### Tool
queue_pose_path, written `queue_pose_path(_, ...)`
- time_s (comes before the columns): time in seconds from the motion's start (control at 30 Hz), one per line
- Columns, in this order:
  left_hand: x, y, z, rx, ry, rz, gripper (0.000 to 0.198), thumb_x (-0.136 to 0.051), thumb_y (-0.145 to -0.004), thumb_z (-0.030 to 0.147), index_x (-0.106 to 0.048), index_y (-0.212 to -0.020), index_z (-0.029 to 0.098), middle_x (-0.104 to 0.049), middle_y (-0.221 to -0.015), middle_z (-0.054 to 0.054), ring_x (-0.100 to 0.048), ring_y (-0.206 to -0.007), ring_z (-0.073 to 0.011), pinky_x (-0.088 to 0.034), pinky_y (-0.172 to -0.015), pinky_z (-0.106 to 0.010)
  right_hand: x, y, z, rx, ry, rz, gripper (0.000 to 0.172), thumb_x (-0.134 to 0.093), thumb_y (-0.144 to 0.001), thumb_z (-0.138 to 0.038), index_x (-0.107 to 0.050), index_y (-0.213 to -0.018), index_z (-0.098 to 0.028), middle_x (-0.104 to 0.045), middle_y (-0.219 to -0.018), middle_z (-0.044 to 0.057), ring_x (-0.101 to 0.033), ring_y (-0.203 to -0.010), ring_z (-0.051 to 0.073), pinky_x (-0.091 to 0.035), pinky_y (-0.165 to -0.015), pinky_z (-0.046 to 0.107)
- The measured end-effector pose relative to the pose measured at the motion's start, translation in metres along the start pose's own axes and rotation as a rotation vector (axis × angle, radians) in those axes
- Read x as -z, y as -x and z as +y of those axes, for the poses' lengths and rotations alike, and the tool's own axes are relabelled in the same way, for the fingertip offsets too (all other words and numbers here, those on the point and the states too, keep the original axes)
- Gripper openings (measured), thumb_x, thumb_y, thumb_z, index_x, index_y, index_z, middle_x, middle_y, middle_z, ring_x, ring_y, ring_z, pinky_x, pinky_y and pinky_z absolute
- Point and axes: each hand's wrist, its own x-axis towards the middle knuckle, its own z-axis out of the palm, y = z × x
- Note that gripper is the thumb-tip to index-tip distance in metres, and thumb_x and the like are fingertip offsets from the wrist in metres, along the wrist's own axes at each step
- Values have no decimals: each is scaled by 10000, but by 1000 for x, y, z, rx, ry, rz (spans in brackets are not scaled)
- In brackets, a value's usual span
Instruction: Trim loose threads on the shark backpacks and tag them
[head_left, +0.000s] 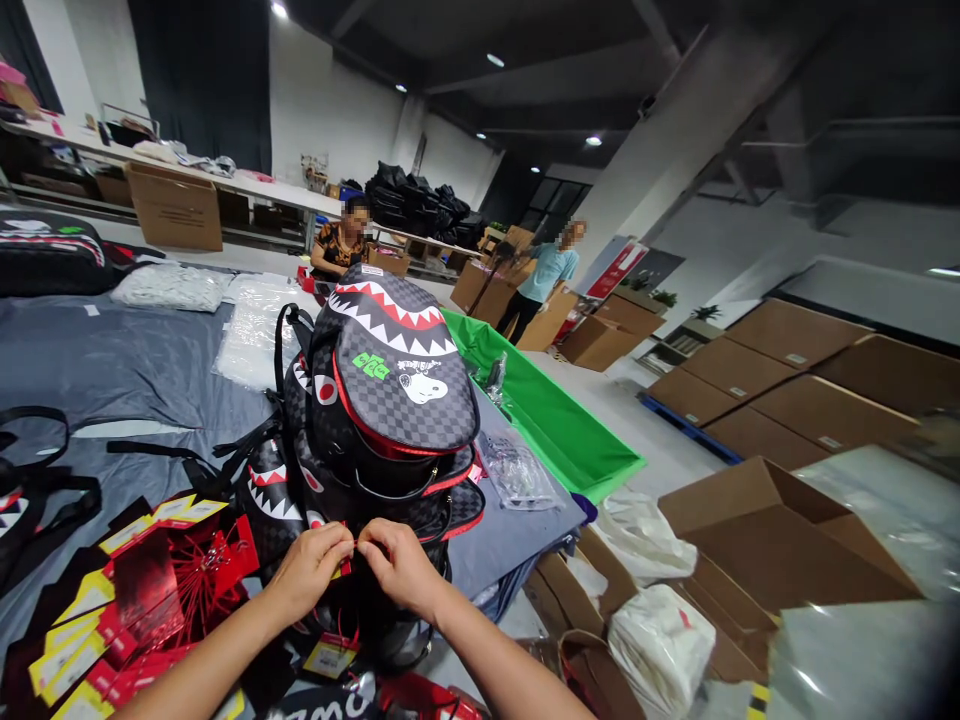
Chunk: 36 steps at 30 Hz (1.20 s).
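Note:
My left hand (pixel 311 572) is closed in a pinch, with a red and yellow bit of a hang tag (pixel 344 566) showing at its fingers. Right beside it, my right hand (pixel 399 566) also pinches, fingertips nearly touching the left ones; what it holds is too small to make out. Both are in front of a stack of black checkered backpacks (pixel 401 370) with shark-teeth prints, a white dog and green lettering. Below the hands hangs another yellow and black tag (pixel 330 656) on red string. Many red, yellow and black hang tags (pixel 82 640) lie fanned out at left.
A grey-covered table (pixel 150 370) carries clear plastic bags (pixel 259 325) and more backpacks (pixel 49 250). Beyond it stands a green fabric bin (pixel 555 420). Open cardboard boxes (pixel 780 530) and white bags (pixel 660 645) fill the right side. Two people (pixel 541 275) are farther back.

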Motion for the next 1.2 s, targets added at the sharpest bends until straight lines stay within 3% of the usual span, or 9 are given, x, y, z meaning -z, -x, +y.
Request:
queue_pose_path(0.17, -2, -1, -5, 196, 208, -118, 278, -481, -877, 406, -543, -741, 172, -488, -582, 39, -429, -527, -107, -317, -538, -227, -2, 5, 7, 126, 177, -54, 125, -485, -854, -139, -584, -792, -184, -581, -748, 16, -522, -702, 139, -377, -662, 242)
queue_pose_path(0.3, 3, 3, 7, 77, -88, -40, 120, -514, -843, 271, -572, -776, 189, -596, -719, 4, -540, -691, -148, -361, -662, -254, -3, 4, 4, 79, 144, -61, 122, -508, -844, -152, -574, -746, -182, -552, -697, -9, -495, -660, 123, -347, -633, 236)
queue_pose_path(0.43, 6, 8, 13, -44, -310, 34, 176, -424, -894, 236, -587, -835, 203, -620, -822, -24, -559, -753, -168, -356, -701, -279, -2, 1, -3, -102, -32, -64, 137, -525, -825, -153, -566, -697, -175, -509, -635, -45, -432, -587, 88, -306, -566, 208)
queue_pose_path(0.6, 8, 7, 6, -22, -112, -56, 161, -486, -910, 284, -638, -932, 234, -662, -910, -5, -595, -843, -157, -390, -771, -255, 0, 1, -5, -139, -101, -32, 145, -524, -827, -163, -563, -688, -168, -501, -632, -51, -415, -589, 82, -300, -560, 202)
queue_pose_path(0.8, 1, 0, 3, -7, 0, 56, 249, -466, -925, 361, -568, -780, 187, -562, -740, 6, -518, -713, -136, -363, -689, -247, 1, -2, -2, -117, -122, -17, 153, -516, -839, -152, -543, -691, -175, -495, -631, -47, -423, -590, 87, -318, -566, 201)
queue_pose_path(0.9, -4, -1, 0, 9, 43, -13, 343, -385, -949, 397, -512, -718, 178, -514, -684, 11, -473, -656, -123, -343, -649, -245, 2, 0, 2, 19, 44, -39, 131, -518, -842, -137, -555, -724, -180, -535, -685, -25, -478, -641, 107, -349, -622, 220)
queue_pose_path(1.0, -5, -2, -3, 118, 160, -101, 352, -390, -926, 436, -504, -720, 175, -482, -636, 23, -426, -578, -107, -319, -575, -234, 2, 3, 6, 137, 179, -72, 108, -506, -857, -141, -582, -792, -182, -575, -749, 9, -524, -710, 137, -377, -673, 241)
queue_pose_path(1.13, 2, -5, 0, 237, 326, -183, 276, -512, -843, 444, -498, -758, 182, -455, -593, 51, -398, -510, -95, -295, -514, -222, 1, 3, 6, 148, 193, -83, 115, -502, -861, -141, -594, -803, -179, -584, -757, 16, -529, -715, 139, -377, -676, 244)
queue_pose_path(1.2, 6, -5, 6, 193, 236, -168, 207, -557, -820, 378, -514, -761, 184, -494, -615, 39, -457, -567, -111, -331, -562, -226, 1, 1, 4, 93, 135, -84, 124, -509, -851, -139, -589, -767, -179, -566, -725, -4, -508, -679, 122, -361, -654, 235)
